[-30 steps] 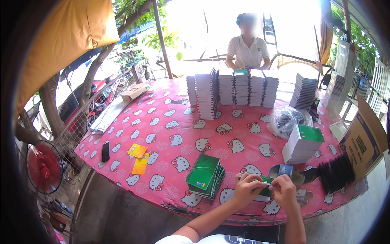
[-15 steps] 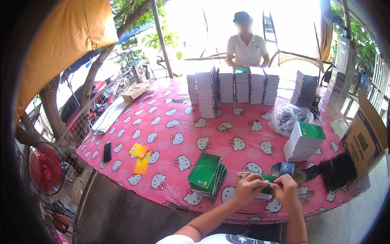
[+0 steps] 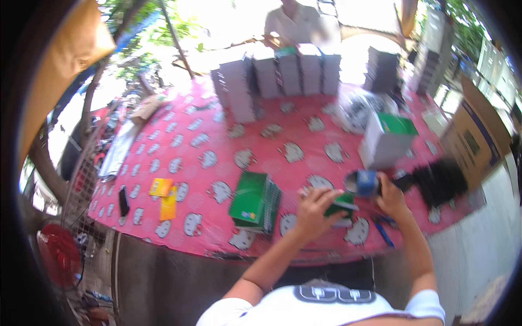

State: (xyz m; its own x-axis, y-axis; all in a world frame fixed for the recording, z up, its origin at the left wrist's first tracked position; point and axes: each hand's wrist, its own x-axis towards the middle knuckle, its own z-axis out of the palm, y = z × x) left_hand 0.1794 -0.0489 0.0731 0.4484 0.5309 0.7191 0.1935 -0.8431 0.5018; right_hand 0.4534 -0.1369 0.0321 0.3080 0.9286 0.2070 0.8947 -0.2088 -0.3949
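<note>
Of the two hands at work here, the left hand (image 3: 316,211) is closed over one small green notebook (image 3: 341,204), which is on the near side of the pink cat-print desk (image 3: 209,182). The right hand (image 3: 390,196) is at the end of one blue-wrapped cylinder (image 3: 365,182) lying just beyond the notebook; it is blurred, and I cannot tell whether its fingers grip anything. One blue pen-like stick (image 3: 384,234) lies beside the right forearm. To the left sits one pile of green spiral notebooks (image 3: 250,198), too blurred to count, then two yellow booklets (image 3: 165,196), partly overlapping, and one black phone (image 3: 124,201). On the right stand one white paper block with a green top (image 3: 387,142), one clear plastic bag (image 3: 365,110), a bundle of black coils (image 3: 443,180) and one cardboard box (image 3: 474,133). At the back I count six tall notebook stacks (image 3: 239,92) close together and two more off to the right, with one person in a pale shirt (image 3: 293,26) across from them. A second ago both hands were pinching at the notebook's edge; now the right one has left it for the cylinder, while the left has stayed. The pile and booklets look unchanged, though the whole view has shifted.
</note>
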